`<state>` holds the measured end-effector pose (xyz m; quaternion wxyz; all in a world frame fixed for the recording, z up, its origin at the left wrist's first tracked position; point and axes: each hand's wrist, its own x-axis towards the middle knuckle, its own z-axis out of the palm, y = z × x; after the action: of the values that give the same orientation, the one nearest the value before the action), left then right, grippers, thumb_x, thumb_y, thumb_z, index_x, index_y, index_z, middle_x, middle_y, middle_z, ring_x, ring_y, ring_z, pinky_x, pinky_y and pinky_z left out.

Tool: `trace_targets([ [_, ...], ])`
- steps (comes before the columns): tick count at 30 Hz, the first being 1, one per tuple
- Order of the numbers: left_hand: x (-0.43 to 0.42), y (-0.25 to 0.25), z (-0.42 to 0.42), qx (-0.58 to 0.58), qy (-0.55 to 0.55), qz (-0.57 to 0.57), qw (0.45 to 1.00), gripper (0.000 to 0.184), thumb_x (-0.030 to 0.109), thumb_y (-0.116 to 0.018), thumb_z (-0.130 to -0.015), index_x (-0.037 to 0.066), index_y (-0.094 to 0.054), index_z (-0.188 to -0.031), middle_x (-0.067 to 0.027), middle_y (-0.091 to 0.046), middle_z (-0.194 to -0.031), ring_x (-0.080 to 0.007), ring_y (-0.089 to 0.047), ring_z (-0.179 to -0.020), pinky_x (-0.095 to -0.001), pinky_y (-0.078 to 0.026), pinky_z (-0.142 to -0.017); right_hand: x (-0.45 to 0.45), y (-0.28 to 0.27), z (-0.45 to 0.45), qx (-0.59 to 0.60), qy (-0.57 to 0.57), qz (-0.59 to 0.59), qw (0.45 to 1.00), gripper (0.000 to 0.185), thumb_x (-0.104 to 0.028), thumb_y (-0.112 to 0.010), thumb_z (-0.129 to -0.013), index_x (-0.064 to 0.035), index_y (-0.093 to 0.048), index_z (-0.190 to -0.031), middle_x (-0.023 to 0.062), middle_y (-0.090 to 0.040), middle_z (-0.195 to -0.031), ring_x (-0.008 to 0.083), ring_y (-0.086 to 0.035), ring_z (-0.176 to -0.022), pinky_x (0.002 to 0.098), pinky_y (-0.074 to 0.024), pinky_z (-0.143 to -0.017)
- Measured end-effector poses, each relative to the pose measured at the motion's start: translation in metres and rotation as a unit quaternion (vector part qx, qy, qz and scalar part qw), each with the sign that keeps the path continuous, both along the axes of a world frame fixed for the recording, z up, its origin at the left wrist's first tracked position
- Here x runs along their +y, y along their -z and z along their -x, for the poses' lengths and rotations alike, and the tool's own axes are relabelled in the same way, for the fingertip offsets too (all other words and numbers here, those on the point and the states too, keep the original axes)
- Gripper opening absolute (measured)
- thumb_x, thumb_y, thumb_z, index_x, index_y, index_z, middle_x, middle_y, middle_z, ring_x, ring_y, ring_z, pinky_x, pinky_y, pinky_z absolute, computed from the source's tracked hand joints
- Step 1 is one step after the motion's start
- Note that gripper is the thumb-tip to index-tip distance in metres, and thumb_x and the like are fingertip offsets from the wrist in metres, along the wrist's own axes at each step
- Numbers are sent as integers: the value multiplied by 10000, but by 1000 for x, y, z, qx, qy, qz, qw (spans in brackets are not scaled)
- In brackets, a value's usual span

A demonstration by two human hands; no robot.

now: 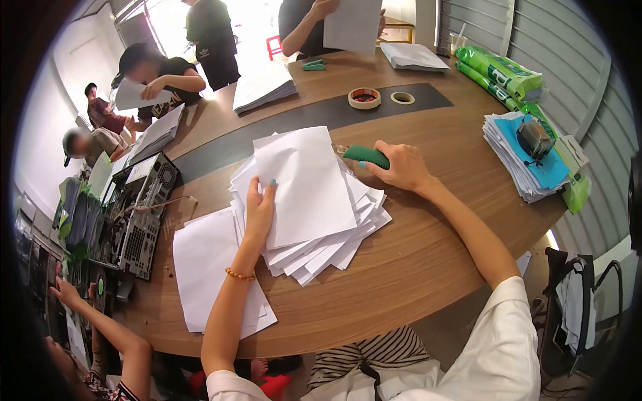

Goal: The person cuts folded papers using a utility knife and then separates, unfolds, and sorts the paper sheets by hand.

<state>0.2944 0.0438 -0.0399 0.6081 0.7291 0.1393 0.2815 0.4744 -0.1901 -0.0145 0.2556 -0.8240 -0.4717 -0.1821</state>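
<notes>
My left hand (259,212) grips the left edge of a white paper sheet (307,187), its thumb on top. That sheet lies over a loose, fanned-out pile of white papers (364,220) on the wooden table. My right hand (399,166) is closed around a green-handled tool (366,158), whose metal end touches or nearly touches the sheet's right edge. What kind of tool it is cannot be made out. A smaller stack of white sheets (207,274) lies to the left, partly hidden under my left forearm.
Tape rolls (364,98) and a green clip (313,65) lie farther back. An opened computer case (142,214) stands left. Papers with a blue sheet (525,150) and green packages (500,72) are at right. Several people are around the table, some holding papers.
</notes>
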Motion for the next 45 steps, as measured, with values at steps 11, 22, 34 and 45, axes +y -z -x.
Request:
trace_targets([
  [11, 1, 0, 0, 2, 10, -1, 1000, 274, 131, -451, -889, 6, -389, -1126, -82, -596, -808, -87, -565, -600, -203, -457, -495, -10, -1, -11, -16, 52, -14, 998, 324, -376, -594, -741, -64, -518, -777, 153, -566, -576, 336, -572, -546, 415, -434, -486],
  [22, -3, -5, 1, 15, -20, -2, 1000, 307, 128, -447, -886, -13, -370, -1148, -103, -591, -779, -98, -568, -581, -194, -457, -482, -48, 6, -63, 52, 232, -63, 969, 383, -431, -544, -760, -49, -546, -740, 192, -595, -643, 360, -592, -615, 451, -448, -554],
  [34, 6, -36, 20, 91, -163, -51, 981, 452, 198, -470, -835, -74, -347, -1173, -140, -559, -775, -134, -553, -685, -258, -435, -581, -43, 9, -56, 57, 206, -50, 976, 401, -419, -558, -760, -18, -546, -748, 222, -586, -669, 388, -579, -656, 458, -442, -596],
  [45, 46, -102, 89, 295, -257, -430, 813, 374, 374, -493, -825, 23, -621, -829, -209, -599, -662, -351, -601, -686, -411, -470, -641, -44, 10, -55, 54, 162, -61, 983, 415, -426, -536, -787, -12, -552, -762, 214, -584, -670, 389, -571, -645, 438, -432, -560],
])
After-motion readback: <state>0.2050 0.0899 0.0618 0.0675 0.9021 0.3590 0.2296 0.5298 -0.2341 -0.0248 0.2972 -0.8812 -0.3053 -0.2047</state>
